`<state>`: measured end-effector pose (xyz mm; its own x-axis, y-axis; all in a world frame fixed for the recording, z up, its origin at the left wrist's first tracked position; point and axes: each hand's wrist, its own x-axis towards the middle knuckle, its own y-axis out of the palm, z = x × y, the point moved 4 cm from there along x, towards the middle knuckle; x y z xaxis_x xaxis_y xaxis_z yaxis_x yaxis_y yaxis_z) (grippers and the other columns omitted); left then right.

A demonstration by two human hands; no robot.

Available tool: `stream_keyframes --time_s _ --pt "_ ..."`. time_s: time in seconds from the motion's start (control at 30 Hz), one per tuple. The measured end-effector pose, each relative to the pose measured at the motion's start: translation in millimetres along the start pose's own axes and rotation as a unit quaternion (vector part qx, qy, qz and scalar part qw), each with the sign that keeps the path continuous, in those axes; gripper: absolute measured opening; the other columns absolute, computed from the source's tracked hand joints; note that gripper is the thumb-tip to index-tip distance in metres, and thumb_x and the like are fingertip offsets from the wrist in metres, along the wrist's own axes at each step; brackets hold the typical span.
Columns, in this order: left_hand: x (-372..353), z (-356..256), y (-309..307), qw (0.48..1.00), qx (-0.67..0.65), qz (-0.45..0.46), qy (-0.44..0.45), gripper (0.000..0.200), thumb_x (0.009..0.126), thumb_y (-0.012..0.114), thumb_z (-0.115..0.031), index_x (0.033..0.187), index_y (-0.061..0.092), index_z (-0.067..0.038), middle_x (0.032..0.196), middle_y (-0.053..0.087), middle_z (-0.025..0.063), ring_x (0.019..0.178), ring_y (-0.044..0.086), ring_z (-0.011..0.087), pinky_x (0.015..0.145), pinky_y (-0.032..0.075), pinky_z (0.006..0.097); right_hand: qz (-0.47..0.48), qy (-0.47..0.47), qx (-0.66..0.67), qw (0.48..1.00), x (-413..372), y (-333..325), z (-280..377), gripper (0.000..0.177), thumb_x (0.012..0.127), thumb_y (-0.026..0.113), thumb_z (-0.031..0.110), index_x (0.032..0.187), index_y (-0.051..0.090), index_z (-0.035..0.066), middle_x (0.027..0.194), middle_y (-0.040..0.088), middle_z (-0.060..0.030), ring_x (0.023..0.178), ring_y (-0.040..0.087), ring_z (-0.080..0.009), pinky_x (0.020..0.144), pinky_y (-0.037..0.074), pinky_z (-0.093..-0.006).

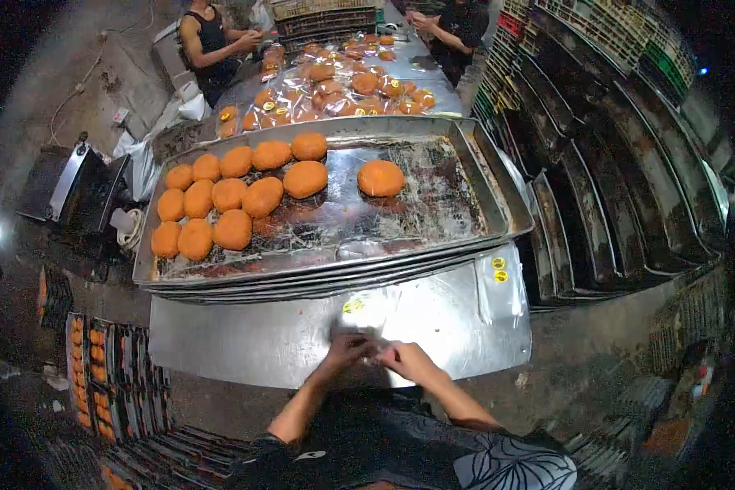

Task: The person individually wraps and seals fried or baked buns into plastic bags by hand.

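Both my hands are close together over the front edge of the metal table (245,339). My left hand (347,351) is closed, its fingers pinching the near end of a clear plastic bag (367,309) with a yellow label. Fingers bent and thumb pressed in, my right hand (412,362) grips the same end from the other side. Glare off the metal blurs the bag's outline. Just beyond the hands, a stack of baking trays (335,269) rests on the table. Round orange-brown buns (262,197) fill the top tray's left part, and a single bun (381,178) lies right of them.
More clear bags (500,282) with yellow labels lie at the table's right. Bagged buns (335,86) cover the far table, with a person (212,41) at each side. Large dark trays (612,163) are stacked on the right, and racks of buns (98,367) stand lower left.
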<state>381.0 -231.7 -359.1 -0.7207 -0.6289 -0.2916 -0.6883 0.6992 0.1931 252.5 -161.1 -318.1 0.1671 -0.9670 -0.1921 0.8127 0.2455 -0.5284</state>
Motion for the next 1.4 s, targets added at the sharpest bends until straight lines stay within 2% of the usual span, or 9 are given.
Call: stream_keyframes --time_s 0.23,0.33,0.4,0.47,0.53,0.63,0.73,0.93,1.4 --pt "18 -22 28 0.968 0.056 -0.083 0.231 0.013 0.069 0.065 -0.017 0.075 0.062 -0.005 0.077 0.059 0.0083 0.072 0.057 0.0172 0.060 0.045 0.0253 -0.108 0.223 0.247 0.937 -12 -12 23 0.023 0.086 0.035 0.012 0.105 0.046 0.004 0.074 0.058 -0.0133 0.063 0.059 -0.0268 0.049 0.047 -0.0342" --pt "-14 -87 44 0.913 0.240 -0.047 0.328 0.018 0.069 0.062 -0.004 0.087 0.060 -0.005 0.083 0.058 0.0107 0.077 0.056 0.0177 0.065 0.045 0.0248 -0.119 0.118 0.696 0.698 23 -60 65 0.054 0.085 0.042 0.032 0.130 0.022 0.010 0.125 0.036 -0.0188 0.104 0.047 -0.0258 0.087 0.040 -0.0391" --pt "-10 -129 22 0.835 0.235 -0.214 0.448 0.025 0.074 0.061 -0.012 0.099 0.056 -0.006 0.092 0.053 0.0083 0.088 0.051 0.0196 0.072 0.043 0.0304 -0.192 -0.173 0.625 0.737 53 -71 91 0.062 0.082 0.037 0.048 0.129 0.024 0.010 0.130 0.032 -0.0137 0.113 0.037 -0.0262 0.097 0.027 -0.0410" --pt "6 -130 -2 0.867 -0.367 -0.248 0.230 0.034 0.081 0.052 -0.021 0.110 0.047 -0.005 0.097 0.053 0.0117 0.093 0.051 0.0265 0.077 0.044 0.0358 -0.007 -0.237 0.829 0.507 63 -51 134 0.068 0.079 0.037 0.051 0.128 0.026 0.005 0.130 0.031 -0.0132 0.115 0.034 -0.0249 0.096 0.028 -0.0404" --pt "6 -130 -39 0.865 -0.454 -0.006 0.212 0.036 0.086 0.040 -0.023 0.116 0.038 -0.003 0.097 0.053 0.0136 0.097 0.050 0.0285 0.080 0.043 0.0410 0.048 -0.062 0.778 0.623 93 0 111 0.050 0.085 0.040 0.039 0.122 0.037 0.006 0.120 0.045 -0.0102 0.103 0.048 -0.0261 0.088 0.037 -0.0359" --pt "-7 -147 -98 0.858 -0.390 -0.222 0.248 0.034 0.085 0.042 -0.021 0.115 0.038 -0.005 0.096 0.051 0.0120 0.096 0.049 0.0244 0.082 0.042 0.0432 -0.106 -0.150 0.113 0.976 139 -71 128 0.043 0.080 0.051 0.020 0.116 0.042 -0.002 0.115 0.045 -0.0212 0.105 0.046 -0.0309 0.090 0.035 -0.0400" --pt "-39 -180 -126 0.799 -0.423 -0.324 0.279 0.037 0.086 0.039 -0.019 0.121 0.034 -0.006 0.103 0.048 0.0112 0.102 0.046 0.0252 0.091 0.034 0.0453 -0.261 0.011 -0.477 0.839 229 -173 54 0.068 0.067 0.063 0.024 0.126 0.032 0.014 0.130 0.027 -0.0212 0.116 0.027 -0.0432 0.093 0.030 -0.0446" --pt "-62 -196 -165 0.713 -0.434 -0.366 0.411 0.050 0.074 0.047 -0.017 0.119 0.030 -0.003 0.111 0.044 0.0131 0.110 0.041 0.0324 0.095 0.027 0.0537 -0.406 -0.118 0.045 0.905 183 -117 122 0.056 0.057 0.069 0.034 0.103 0.054 0.006 0.088 0.058 -0.0147 0.082 0.056 -0.0283 0.074 0.043 -0.0354" --pt "-32 -180 -65 0.845 -0.488 -0.083 0.201 0.043 0.075 0.046 -0.026 0.112 0.039 -0.006 0.116 0.042 0.0179 0.111 0.039 0.0311 0.092 0.034 0.0414 -0.404 -0.319 -0.033 0.856 79 -43 185 0.099 0.066 0.058 0.052 0.129 0.010 -0.006 0.104 0.054 -0.0175 0.074 0.054 -0.0273 0.061 0.046 -0.0315"
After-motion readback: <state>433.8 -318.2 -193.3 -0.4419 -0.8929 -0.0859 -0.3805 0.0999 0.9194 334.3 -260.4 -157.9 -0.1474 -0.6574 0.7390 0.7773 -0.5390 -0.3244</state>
